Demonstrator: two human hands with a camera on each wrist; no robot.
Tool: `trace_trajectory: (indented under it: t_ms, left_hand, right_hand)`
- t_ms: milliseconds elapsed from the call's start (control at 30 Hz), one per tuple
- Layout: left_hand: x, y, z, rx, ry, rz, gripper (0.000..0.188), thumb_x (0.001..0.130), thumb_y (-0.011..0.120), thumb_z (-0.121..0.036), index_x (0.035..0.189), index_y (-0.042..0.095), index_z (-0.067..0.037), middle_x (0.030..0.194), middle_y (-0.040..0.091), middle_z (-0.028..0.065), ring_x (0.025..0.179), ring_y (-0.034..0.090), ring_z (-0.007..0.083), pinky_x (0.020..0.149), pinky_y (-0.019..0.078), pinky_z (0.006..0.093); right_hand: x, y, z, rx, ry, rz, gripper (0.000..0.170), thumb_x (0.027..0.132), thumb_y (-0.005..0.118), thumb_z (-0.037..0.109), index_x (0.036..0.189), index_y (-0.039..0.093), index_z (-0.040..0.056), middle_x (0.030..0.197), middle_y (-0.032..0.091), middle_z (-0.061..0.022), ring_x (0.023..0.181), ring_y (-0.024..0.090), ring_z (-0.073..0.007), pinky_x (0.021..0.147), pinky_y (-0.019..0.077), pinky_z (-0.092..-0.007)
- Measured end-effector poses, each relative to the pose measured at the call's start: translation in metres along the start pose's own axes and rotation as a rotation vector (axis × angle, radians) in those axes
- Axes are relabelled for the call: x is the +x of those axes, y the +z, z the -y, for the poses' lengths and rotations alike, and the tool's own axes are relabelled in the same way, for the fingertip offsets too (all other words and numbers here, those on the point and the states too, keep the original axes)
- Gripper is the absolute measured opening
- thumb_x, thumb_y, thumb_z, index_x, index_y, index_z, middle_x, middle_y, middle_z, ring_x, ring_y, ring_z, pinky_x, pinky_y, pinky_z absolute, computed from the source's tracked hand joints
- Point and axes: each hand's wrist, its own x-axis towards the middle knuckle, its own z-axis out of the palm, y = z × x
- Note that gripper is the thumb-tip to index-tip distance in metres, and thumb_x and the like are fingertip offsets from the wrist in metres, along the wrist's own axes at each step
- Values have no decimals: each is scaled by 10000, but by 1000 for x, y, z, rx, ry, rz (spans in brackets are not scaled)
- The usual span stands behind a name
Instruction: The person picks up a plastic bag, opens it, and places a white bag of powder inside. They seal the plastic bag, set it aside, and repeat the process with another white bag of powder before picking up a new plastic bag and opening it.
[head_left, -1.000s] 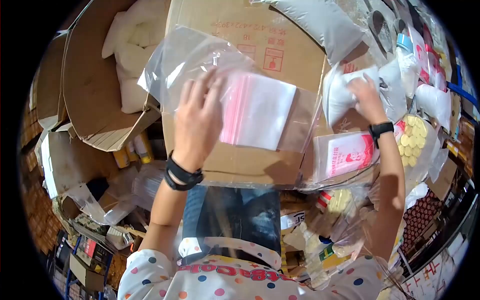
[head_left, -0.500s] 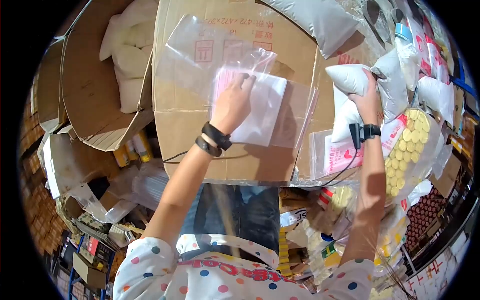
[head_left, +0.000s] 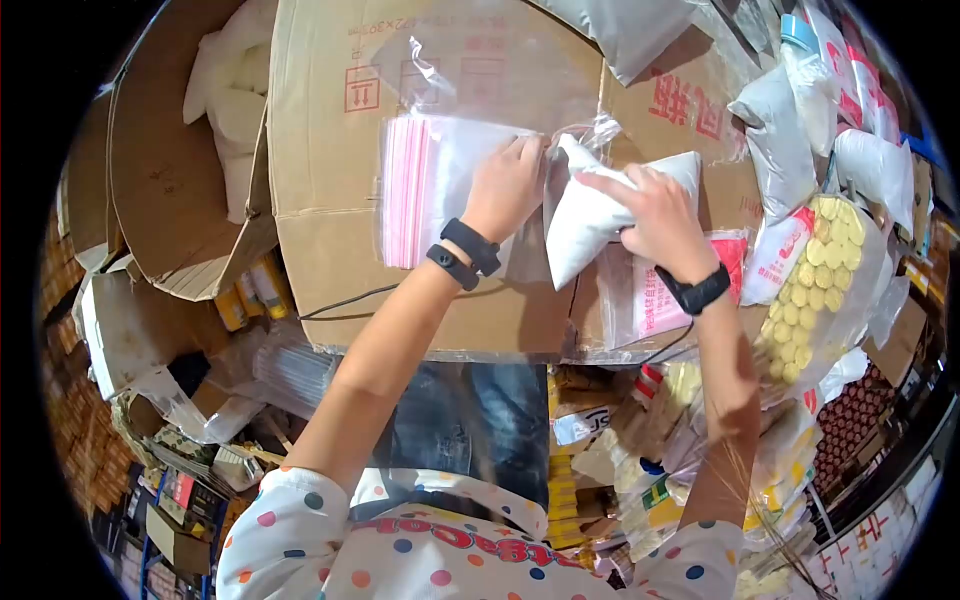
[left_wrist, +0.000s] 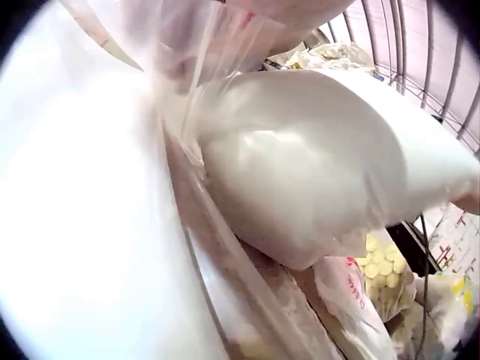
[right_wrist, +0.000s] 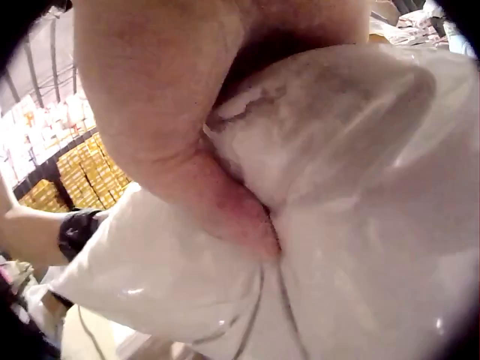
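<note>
In the head view my left hand [head_left: 506, 190] pinches the edge of a clear plastic bag [head_left: 455, 75] at the right side of a flat stack of pink-striped zip bags [head_left: 408, 195]. Just right of it, my right hand [head_left: 662, 225] grips a plump white pouch [head_left: 590, 222], which is tilted and held by the mouth of the clear bag. The right wrist view shows the thumb of my right hand [right_wrist: 180, 127] pressing into the pouch [right_wrist: 352, 187]. Up close in the left wrist view, the pouch [left_wrist: 300, 165] sits beside clear film.
These lie on a flattened cardboard box [head_left: 330, 240]. A pink and white packet [head_left: 660, 300] is below the right hand. White pouches [head_left: 775, 130] and a bag of yellow round pieces [head_left: 815, 280] stand right. An open carton [head_left: 185, 150] with white bags is left.
My right hand has brought the white pouch left from the pile, beside my left hand. My left hand has moved right, to the edge of the clear bag, and the cardboard has shifted left in view.
</note>
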Motion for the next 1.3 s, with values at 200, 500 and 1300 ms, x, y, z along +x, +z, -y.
trace_trajectory:
  t_ms: [200,500,1300]
  left_hand:
    - [2,-3,-12,-291,-137,-61,182,838,608,-44,1010,656,-81,896,650,129,846,622,351,736,509,420]
    - [-8,-11,-16,-243,-227,9,216,815,654,-33,1030,654,-53,877,655,126,728,649,277,671,521,340]
    - [-1,28,-26,146,-383,-334,156,841,673,-190,907,572,-92,743,601,103,670,575,335,587,454,432]
  right_hand:
    - [5,11,-5,-187,155,-187,748,688,654,92,1392,500,289,1174,526,-125,1106,509,-340,928,428,-508]
    - [26,57,14,-260,247,-410,724,623,851,364,1222,497,163,1310,449,-76,1234,430,-317,933,362,-597]
    - [37,59,4,-104,482,-572,660,673,845,257,1204,489,93,1139,508,-108,1074,518,-366,836,441,-507]
